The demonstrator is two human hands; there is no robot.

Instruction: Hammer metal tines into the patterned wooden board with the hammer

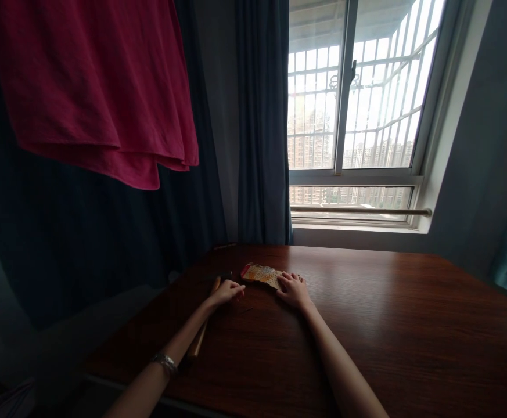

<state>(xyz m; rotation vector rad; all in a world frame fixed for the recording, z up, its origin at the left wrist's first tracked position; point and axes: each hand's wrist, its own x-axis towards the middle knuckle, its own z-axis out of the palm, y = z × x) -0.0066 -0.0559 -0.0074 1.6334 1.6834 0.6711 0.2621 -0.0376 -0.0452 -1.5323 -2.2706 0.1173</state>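
Observation:
On the wooden table, my right hand (294,289) rests over the right end of a flat, crumpled yellow packet (259,274) with a red left end and a dotted pattern. Its fingers bend down onto the packet's edge. My left hand (229,291), a bracelet on its wrist, is closed just left of the packet; anything between its fingers is too small to make out. A hammer lies partly under that hand and forearm, its wooden handle (198,342) pointing towards me and its dark head at the far end. Between the hands lies a thin dark nail-like piece (246,309).
The brown table (392,325) reaches back to the wall below a barred window (358,116). Dark blue curtains (262,128) hang behind its left side. A pink towel (100,87) hangs at upper left. A rail (362,211) crosses the window's lower part.

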